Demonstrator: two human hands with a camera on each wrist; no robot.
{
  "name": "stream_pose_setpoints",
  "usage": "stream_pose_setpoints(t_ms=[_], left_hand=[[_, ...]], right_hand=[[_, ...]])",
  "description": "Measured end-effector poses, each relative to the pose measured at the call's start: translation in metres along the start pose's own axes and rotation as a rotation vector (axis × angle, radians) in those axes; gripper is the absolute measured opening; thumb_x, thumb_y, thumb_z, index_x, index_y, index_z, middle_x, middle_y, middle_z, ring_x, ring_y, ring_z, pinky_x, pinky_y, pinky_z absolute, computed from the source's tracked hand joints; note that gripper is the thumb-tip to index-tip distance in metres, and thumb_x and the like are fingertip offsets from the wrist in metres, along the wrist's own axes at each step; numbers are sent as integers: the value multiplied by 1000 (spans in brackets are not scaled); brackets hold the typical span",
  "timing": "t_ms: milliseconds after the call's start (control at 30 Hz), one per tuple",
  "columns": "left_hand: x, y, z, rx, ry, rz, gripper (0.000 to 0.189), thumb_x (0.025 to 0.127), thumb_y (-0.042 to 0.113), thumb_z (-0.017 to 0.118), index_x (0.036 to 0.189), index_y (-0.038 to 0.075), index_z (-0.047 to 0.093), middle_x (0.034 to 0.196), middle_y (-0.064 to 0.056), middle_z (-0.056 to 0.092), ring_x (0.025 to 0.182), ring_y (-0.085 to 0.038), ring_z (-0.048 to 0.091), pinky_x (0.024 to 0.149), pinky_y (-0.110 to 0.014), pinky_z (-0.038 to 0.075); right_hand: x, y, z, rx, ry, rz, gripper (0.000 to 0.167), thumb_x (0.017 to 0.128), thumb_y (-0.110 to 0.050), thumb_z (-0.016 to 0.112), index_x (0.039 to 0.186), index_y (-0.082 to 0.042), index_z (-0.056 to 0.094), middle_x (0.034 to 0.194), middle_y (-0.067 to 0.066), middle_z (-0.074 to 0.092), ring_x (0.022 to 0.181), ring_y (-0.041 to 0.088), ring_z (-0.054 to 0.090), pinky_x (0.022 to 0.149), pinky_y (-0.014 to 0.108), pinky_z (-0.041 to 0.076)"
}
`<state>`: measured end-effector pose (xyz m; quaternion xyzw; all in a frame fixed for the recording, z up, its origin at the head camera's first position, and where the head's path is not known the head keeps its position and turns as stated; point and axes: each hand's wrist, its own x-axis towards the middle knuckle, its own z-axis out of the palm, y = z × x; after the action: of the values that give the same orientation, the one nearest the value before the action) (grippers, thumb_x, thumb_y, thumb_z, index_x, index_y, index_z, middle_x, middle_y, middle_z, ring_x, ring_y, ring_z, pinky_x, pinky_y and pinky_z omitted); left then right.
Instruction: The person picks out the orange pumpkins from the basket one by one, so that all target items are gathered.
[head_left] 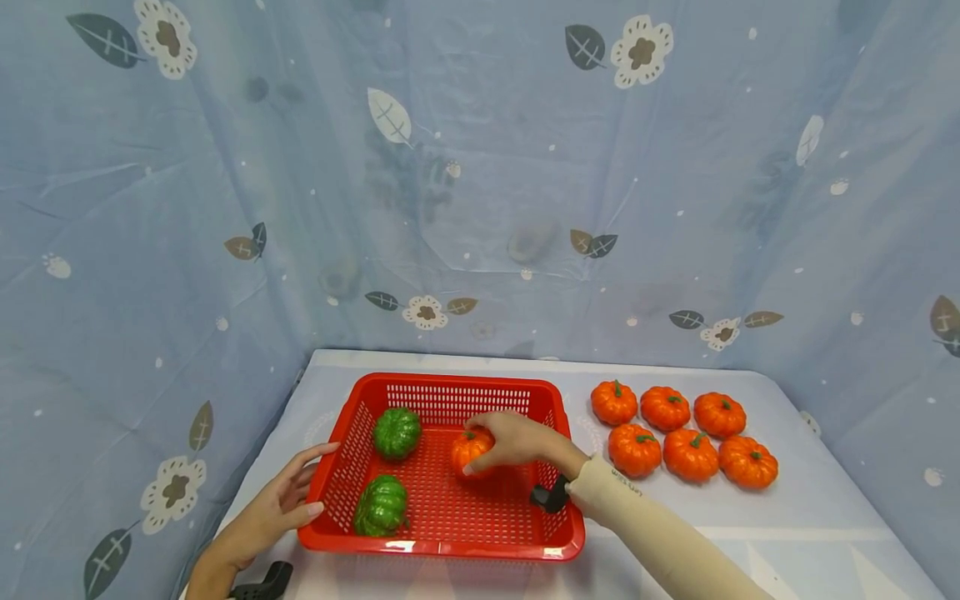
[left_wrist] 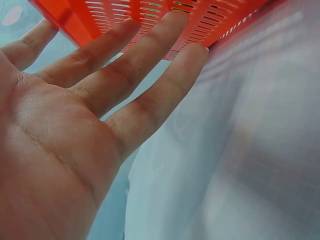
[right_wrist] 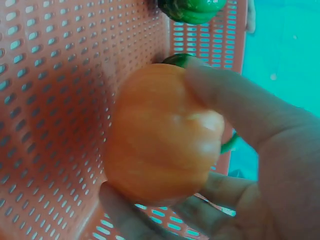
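Inside the red plastic basket (head_left: 457, 546), my right hand (head_left: 513, 439) grips a small orange pumpkin (head_left: 467, 451) between thumb and fingers. In the right wrist view the pumpkin (right_wrist: 162, 137) fills the middle, with the thumb on one side and fingers on the other. Two green pumpkins, one at the back (head_left: 397, 432) and one nearer the front (head_left: 381, 506), sit in the basket's left part. My left hand (head_left: 270, 508) is at the basket's left side, thumb by the rim. Its fingers look straight in the left wrist view, by the slotted wall (left_wrist: 210, 20).
Several orange pumpkins (head_left: 691, 456) stand in two rows on the white table (head_left: 675, 517), right of the basket. A blue patterned curtain (head_left: 480, 192) surrounds the table's back and sides. Black wrist devices show at the right wrist (head_left: 551, 495) and left wrist (head_left: 266, 583).
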<state>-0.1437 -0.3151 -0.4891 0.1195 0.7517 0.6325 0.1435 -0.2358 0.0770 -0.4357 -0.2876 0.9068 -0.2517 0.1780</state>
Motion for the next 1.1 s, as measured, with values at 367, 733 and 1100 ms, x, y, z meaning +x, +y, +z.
stream_pose_setpoints(t_ms=[367, 733, 1100], left_hand=[[0, 1, 0, 7, 4, 11, 71, 98, 11, 62, 160, 17, 27, 155, -32, 33, 128, -35, 54, 89, -40, 58], [-1, 1, 1, 3, 11, -13, 73, 97, 14, 64, 160, 17, 27, 156, -32, 33, 126, -34, 55, 88, -42, 59], [-1, 3, 3, 12, 28, -32, 73, 97, 14, 64, 160, 18, 27, 157, -32, 31, 127, -31, 56, 88, -43, 59]], right_hand=[[-7, -7, -10, -18, 103, -68, 74, 87, -48, 79, 148, -13, 56, 144, 6, 55, 123, 22, 54, 103, 42, 49], [-22, -8, -22, 36, 181, -71, 75, 82, -44, 85, 146, -17, 56, 140, 0, 58, 118, 20, 56, 94, 39, 53], [-43, -2, -32, 95, 256, -78, 75, 85, -52, 81, 148, -20, 54, 136, -4, 58, 112, 15, 58, 90, 37, 54]])
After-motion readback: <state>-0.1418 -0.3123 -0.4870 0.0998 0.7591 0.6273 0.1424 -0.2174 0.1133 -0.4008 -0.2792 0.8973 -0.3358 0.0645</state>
